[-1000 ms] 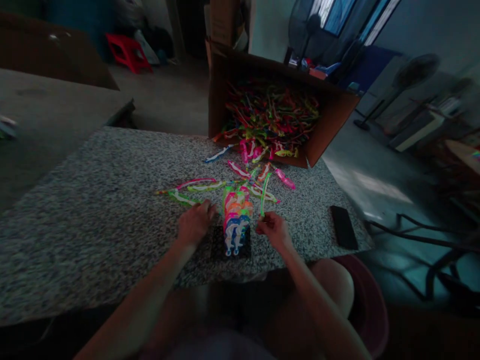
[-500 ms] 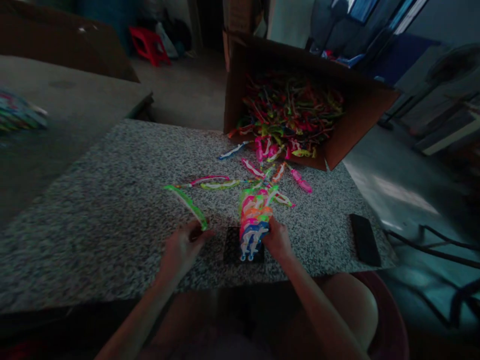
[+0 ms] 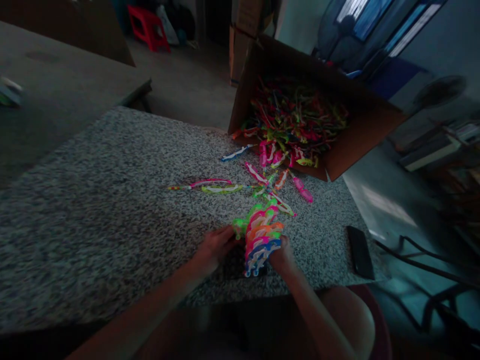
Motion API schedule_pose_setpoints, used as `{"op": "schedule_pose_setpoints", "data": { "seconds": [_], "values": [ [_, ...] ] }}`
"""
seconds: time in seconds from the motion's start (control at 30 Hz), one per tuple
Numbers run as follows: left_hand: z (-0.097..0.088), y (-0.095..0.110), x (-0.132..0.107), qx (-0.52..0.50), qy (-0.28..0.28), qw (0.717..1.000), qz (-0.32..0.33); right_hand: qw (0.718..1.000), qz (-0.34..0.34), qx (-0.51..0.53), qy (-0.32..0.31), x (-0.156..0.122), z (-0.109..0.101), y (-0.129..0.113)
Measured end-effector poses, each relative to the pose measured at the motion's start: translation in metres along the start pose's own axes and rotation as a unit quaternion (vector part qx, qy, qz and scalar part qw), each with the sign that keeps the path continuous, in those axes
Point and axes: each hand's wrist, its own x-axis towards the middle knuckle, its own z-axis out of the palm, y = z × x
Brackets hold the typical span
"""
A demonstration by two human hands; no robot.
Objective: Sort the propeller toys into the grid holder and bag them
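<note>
The left hand (image 3: pixel 215 248) and right hand (image 3: pixel 282 257) close on either side of a stack of neon plastic strips (image 3: pixel 261 240), its long axis running away from the body, the right hand nearer its lower end. Beyond the hands, loose strips (image 3: pixel 221 189) lie on the granite surface (image 3: pixel 93 240), then a cardboard box (image 3: pixel 365 132).

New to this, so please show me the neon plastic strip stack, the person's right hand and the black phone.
Neon plastic strip stack (image 3: pixel 262 231): head view, on its orange strips.
Right hand (image 3: pixel 283 257): head view, on the back of the hand.
Black phone (image 3: pixel 360 252): head view, on its middle.
</note>
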Motion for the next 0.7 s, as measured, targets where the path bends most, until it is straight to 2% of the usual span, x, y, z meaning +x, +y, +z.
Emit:
{"op": "schedule_pose_setpoints", "data": {
  "seconds": [0.17, 0.27, 0.47, 0.7],
  "values": [
    [-0.002, -0.003, 0.0, 0.03, 0.024, 0.999, -0.022, 1.0, 0.011, 0.011, 0.02, 0.002, 0.002, -0.005],
    [-0.001, -0.006, 0.0, 0.058, 0.013, 0.998, -0.017, 1.0, 0.021, -0.006, 0.023, 0.003, 0.002, -0.006],
    [-0.008, -0.005, -0.003, 0.07, -0.025, 0.996, 0.044, 1.0, 0.022, 0.005, 0.007, 0.002, 0.001, -0.012],
    [-0.014, -0.002, -0.002, 0.117, -0.041, 0.987, 0.104, 1.0, 0.018, 0.008, 0.023, -0.001, 0.006, -0.008]
  ]
}}
